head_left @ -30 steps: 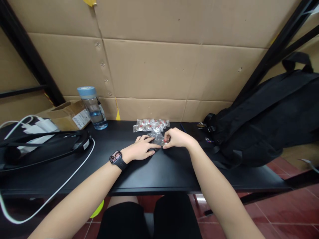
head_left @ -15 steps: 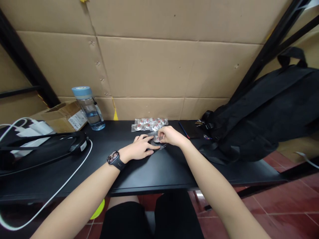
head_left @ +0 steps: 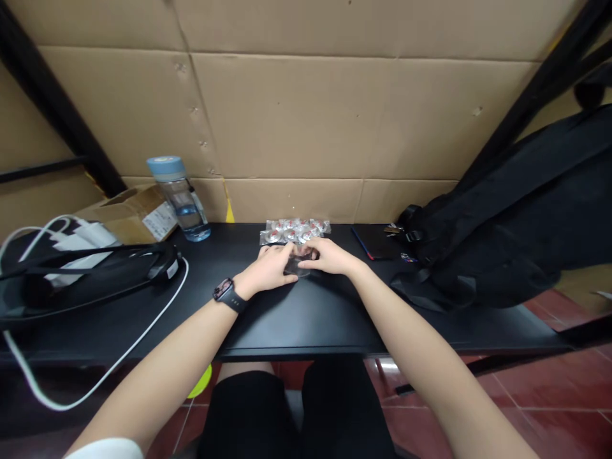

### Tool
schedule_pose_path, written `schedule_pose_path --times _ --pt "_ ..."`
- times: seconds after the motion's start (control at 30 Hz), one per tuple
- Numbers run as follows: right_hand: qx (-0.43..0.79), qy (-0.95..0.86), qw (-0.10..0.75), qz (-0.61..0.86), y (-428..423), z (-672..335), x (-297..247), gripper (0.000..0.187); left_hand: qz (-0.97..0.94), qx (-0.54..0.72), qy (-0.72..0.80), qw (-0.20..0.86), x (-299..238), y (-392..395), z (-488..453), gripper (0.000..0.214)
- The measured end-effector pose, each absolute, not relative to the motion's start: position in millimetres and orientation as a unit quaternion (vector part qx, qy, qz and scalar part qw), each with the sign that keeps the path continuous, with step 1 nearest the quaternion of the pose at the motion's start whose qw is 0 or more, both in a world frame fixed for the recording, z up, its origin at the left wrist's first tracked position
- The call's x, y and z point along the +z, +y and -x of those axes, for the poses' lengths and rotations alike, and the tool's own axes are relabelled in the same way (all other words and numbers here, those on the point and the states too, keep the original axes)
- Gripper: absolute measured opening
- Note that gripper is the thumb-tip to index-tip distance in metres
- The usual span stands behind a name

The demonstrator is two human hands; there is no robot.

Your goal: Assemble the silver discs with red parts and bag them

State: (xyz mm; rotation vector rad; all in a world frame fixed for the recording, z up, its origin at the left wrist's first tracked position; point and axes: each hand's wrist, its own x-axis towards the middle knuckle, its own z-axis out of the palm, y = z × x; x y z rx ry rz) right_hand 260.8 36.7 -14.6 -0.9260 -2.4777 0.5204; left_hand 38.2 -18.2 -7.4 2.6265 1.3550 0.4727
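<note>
A small clear plastic bag (head_left: 297, 268) lies on the black table between my two hands; whatever is inside it is hard to make out. My left hand (head_left: 271, 266), with a dark watch on its wrist, rests at the bag's left side, thumb apart from the fingers and fingertips touching the plastic. From the right, my right hand (head_left: 329, 256) has its fingers curled and thumb bent in at the bag, gripping it. Just beyond the hands sit several round silver pieces with red marks (head_left: 290, 234), each in clear wrapping, laid in rows.
A blue-lidded water bottle (head_left: 184, 201) and a cardboard box (head_left: 131, 217) stand at the left, near a black case (head_left: 95, 274) with white chargers and a cable. To the right lie a dark flat notebook-like item (head_left: 375, 242), keys (head_left: 393, 229) and a black backpack (head_left: 516, 217). Cardboard (head_left: 306, 121) closes the back.
The view has shifted slightly. My right thumb now reaches across the bag, and the left fingers are drawn in more. The silver disc seen in the bag before is now hidden.
</note>
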Motion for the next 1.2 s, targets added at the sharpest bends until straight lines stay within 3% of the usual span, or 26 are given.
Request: schedule_pose_path --times 0.07,0.17,0.27,0.43,0.57,0.73,0.87,0.97,1.1,1.2 --pt "0.200 -0.902 0.210 0.319 38 -268 -13 0.013 -0.868 0.171 0.462 0.056 -8 -18 -39 0.051" --pt "0.184 -0.907 0.198 0.324 39 -274 -13 0.026 -0.875 0.149 0.459 0.029 -10 -19 -40 0.046" --pt "0.151 -0.910 0.197 0.333 38 -271 -17 0.039 -0.875 0.143 0.463 0.023 -12 -20 -41 0.056" --pt "0.125 -0.904 0.193 0.360 40 -260 -23 0.008 -0.868 0.159 0.468 0.041 -11 -19 -40 0.079" --pt "0.135 -0.904 0.194 0.356 41 -262 -19 0.007 -0.867 0.156 0.470 0.056 -11 -16 -35 0.086" --pt "0.209 -0.860 0.229 0.405 40 -266 -13 0.010 -0.836 0.202 0.505 0.071 -15 -8 -33 0.059" --pt "0.198 -0.816 0.264 0.474 43 -264 -17 0.006 -0.796 0.236 0.551 0.081 -17 -2 -35 0.057" --pt "0.133 -0.834 0.300 0.443 43 -260 -21 0.026 -0.762 0.236 0.598 0.080 -19 1 -35 0.060" --pt "0.139 -0.901 0.258 0.321 40 -254 -24 0.030 -0.750 0.209 0.624 0.074 -20 4 -32 0.037" --pt "0.149 -0.897 0.233 0.344 40 -250 -27 0.041 -0.775 0.195 0.599 0.049 -21 4 -30 0.027"
